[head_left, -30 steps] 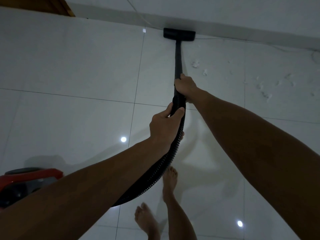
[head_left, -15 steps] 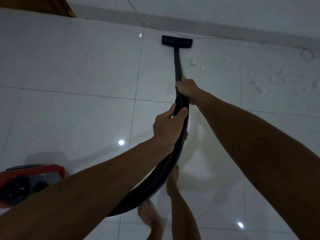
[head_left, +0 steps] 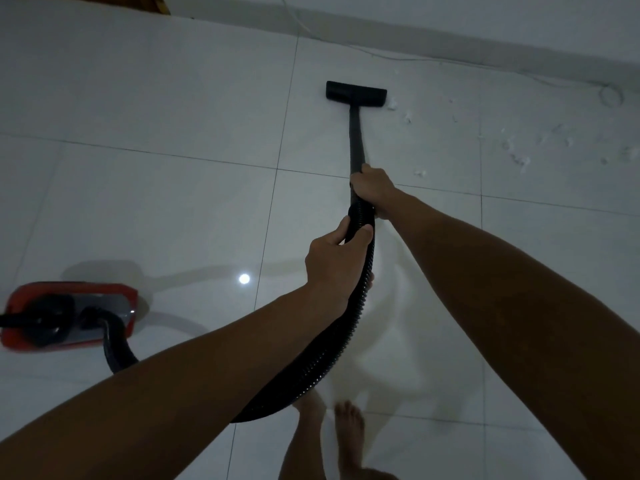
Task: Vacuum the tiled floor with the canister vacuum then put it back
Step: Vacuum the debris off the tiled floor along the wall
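Note:
A black floor nozzle (head_left: 356, 93) lies flat on the glossy white tiled floor (head_left: 156, 202), a short way out from the far wall. Its black wand (head_left: 355, 136) runs back toward me. My right hand (head_left: 372, 188) grips the wand's lower end where the ribbed black hose (head_left: 341, 337) begins. Just behind it my left hand (head_left: 337, 258) holds the hose, fingers wrapped round it. The hose loops under my left forearm to the red canister vacuum (head_left: 69, 315) on the floor at the left.
White fluff scraps (head_left: 519, 157) are scattered over the tiles right of the nozzle. A thin white cable (head_left: 450, 60) runs along the baseboard to a small coil at the far right. My bare feet (head_left: 348, 431) stand below the hose. A wooden edge (head_left: 156, 3) shows top left.
The nozzle has been pulled back from the baseboard toward me. The view has shifted, and more of the red canister shows at the left. Both hands keep their grip.

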